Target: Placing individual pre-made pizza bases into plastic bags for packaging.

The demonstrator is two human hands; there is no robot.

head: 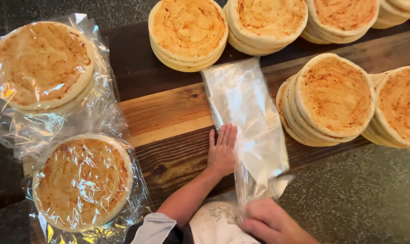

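Note:
A stack of clear plastic bags (245, 117) lies on the wooden table (169, 113). My left hand (221, 151) rests flat on the table with its fingers together, pressing the left edge of the bags. At the near end of the bags, my right hand (268, 221) pinches and lifts the top bag's opening; it is blurred. Stacks of round flatbreads surround the bags: one stack (188, 32) just beyond them and a leaning stack (329, 101) to their right.
Two bagged flatbread stacks lie at the left, one far (41, 65) and one near (82, 180). More bare stacks sit along the back (266, 22) (343, 18) and at the right edge (399, 108). Dark speckled floor (363, 194) shows past the table's near right edge.

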